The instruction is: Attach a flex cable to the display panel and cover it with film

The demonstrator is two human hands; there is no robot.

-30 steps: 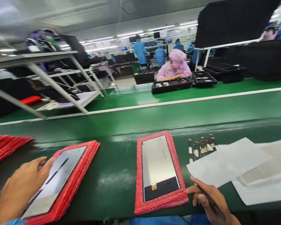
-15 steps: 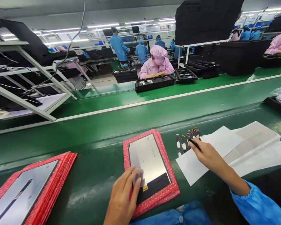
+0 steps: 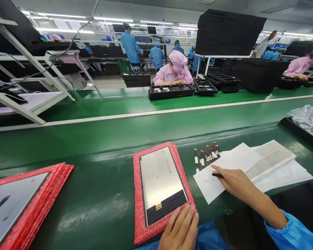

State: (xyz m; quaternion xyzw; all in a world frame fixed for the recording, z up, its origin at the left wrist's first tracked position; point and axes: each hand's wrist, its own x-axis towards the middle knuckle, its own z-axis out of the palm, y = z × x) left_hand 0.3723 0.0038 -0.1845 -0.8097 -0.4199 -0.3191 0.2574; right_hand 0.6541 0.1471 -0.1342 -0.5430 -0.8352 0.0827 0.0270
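Note:
A display panel [image 3: 160,180] with a silvery back and a black lower strip lies on red bubble-wrap sheets [image 3: 139,222] in front of me. A small gold connector [image 3: 158,207] shows on its strip. My left hand [image 3: 181,227] rests over the near right corner of the wrap, fingers stretched out and holding nothing. Above the white paper sheets [image 3: 211,185], my right hand [image 3: 232,180] grips a slim black tool [image 3: 217,175]; its exact kind is unclear. Several small flex cables [image 3: 210,152] lie beyond the paper.
Another panel [image 3: 18,198] tops a stack of red bubble wrap [image 3: 50,198] at left. A black tray [image 3: 299,130] with clear plastic stands at right. Across the green bench, a person in pink [image 3: 174,71] works over a black tray [image 3: 170,92].
My left hand has moved right and nearer, from the panel's lower left to the wrap's near right corner. My right hand has drawn back from the flex cables with the black tool.

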